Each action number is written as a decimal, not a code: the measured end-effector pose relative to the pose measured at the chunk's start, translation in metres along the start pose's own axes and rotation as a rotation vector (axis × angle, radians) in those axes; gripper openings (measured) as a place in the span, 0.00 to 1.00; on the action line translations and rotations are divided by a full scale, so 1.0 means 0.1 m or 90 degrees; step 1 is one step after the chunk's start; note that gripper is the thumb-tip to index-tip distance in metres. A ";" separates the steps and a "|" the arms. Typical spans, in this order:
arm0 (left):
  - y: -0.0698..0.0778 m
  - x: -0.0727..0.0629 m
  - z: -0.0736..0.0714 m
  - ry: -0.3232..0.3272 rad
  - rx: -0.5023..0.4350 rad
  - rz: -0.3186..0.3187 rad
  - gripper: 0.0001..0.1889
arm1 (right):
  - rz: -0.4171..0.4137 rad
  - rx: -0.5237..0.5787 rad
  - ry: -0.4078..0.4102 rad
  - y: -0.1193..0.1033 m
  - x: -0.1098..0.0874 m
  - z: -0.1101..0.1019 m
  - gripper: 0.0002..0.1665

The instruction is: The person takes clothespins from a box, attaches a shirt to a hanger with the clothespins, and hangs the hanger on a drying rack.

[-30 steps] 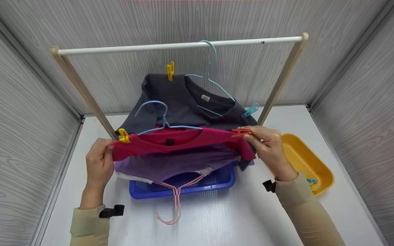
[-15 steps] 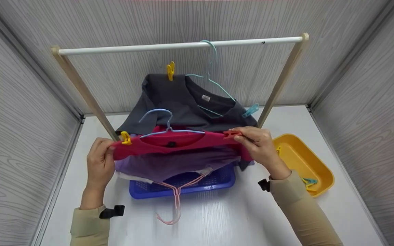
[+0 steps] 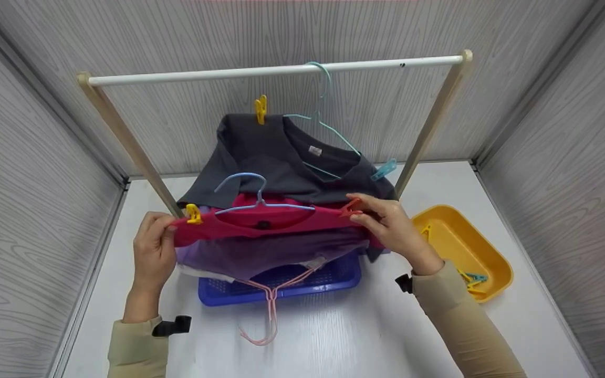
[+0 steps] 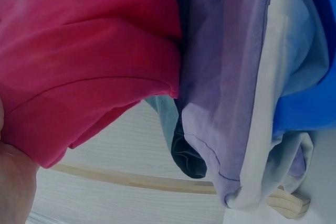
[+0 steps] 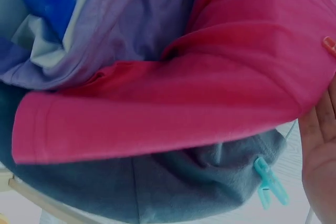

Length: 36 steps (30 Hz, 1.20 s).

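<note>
A crimson shirt [image 3: 239, 223] is stretched between the hands, with a light blue hanger [image 3: 260, 203] in its neckline. At its left end my left hand [image 3: 154, 252] pinches the sleeve between thumb and fingers. A yellow clothespin [image 3: 193, 213] is clipped on that shoulder. My right hand [image 3: 394, 228] has its thumb and finger at the spread handles of a red clothespin [image 3: 351, 208], which sits on the right shoulder beside the hanger's end. Only the edge of this clothespin [image 5: 329, 45] shows in the right wrist view.
Behind, a dark grey garment [image 3: 260, 152] hangs by a teal hanger from a white rail [image 3: 202, 75], with yellow and teal clothespins on it. A purple garment [image 3: 276, 252] lies over a blue basket [image 3: 281, 298], near a pink hanger [image 3: 272, 310]. A yellow tray [image 3: 483, 231] holds several clothespins.
The right hand has moved left with the red clothespin, up to the hanger's end. The clothespin's handles have spread apart. The blue hanger has lowered slightly; the left hand has barely moved.
</note>
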<state>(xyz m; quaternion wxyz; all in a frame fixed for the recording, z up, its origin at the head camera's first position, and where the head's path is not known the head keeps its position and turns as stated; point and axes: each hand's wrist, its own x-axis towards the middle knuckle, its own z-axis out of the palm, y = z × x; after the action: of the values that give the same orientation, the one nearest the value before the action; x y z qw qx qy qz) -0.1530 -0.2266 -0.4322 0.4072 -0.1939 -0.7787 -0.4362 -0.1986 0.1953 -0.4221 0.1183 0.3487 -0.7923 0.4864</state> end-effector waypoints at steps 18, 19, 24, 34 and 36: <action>-0.38 -0.13 0.03 -0.046 0.061 -0.022 0.11 | 0.010 -0.246 -0.014 0.22 -0.33 -0.01 0.06; -0.39 -0.13 0.03 -0.047 0.063 -0.023 0.11 | 0.014 -0.247 -0.020 0.23 -0.34 -0.01 0.06; -0.42 -0.08 0.05 -0.056 0.065 -0.027 0.12 | 0.008 -0.224 0.004 0.27 -0.35 0.00 0.04; -0.59 0.08 0.15 -0.198 0.199 -0.002 0.06 | -0.011 -0.199 0.173 0.33 -0.24 -0.02 0.02; -0.62 0.14 0.18 -0.193 0.223 0.013 0.05 | -0.020 -0.200 0.207 0.34 -0.20 -0.02 0.00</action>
<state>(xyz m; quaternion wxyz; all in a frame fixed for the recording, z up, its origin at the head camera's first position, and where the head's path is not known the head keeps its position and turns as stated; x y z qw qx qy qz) -0.2102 -0.2456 -0.4583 0.3175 -0.1913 -0.8928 -0.2560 -0.2070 0.2154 -0.4554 0.3051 0.2551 -0.8234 0.4048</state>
